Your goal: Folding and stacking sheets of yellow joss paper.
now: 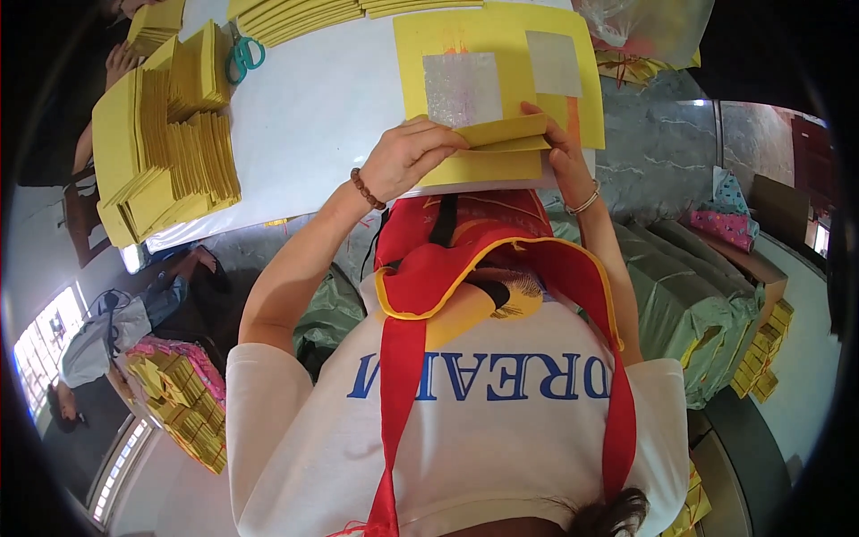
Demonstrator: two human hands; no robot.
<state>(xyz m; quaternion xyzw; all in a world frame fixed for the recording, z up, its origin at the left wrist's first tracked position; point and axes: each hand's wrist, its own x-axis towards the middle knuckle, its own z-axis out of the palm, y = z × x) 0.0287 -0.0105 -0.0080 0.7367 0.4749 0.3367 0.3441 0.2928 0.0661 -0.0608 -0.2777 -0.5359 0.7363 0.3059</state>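
A folded piece of yellow paper (506, 132) is held between my two hands at the table's near edge. My left hand (407, 159) pinches its left end with closed fingers. At the right end, my right hand (567, 159) grips it between thumb and fingers. The paper is bent over on itself, its upper flap raised above the lower layer. Just beyond lies a large yellow sheet (514, 58) bearing a silvery square (461, 85) and a second greyish square (555, 63), with orange marks beside them.
Stacks of folded yellow paper (170, 134) cover the left of the white table (313, 125), near teal-handled scissors (243, 58). More yellow stacks (300, 18) line the far side. Another person's hand (121, 61) shows at far left. Green wrapped bundles (684, 300) stand at right.
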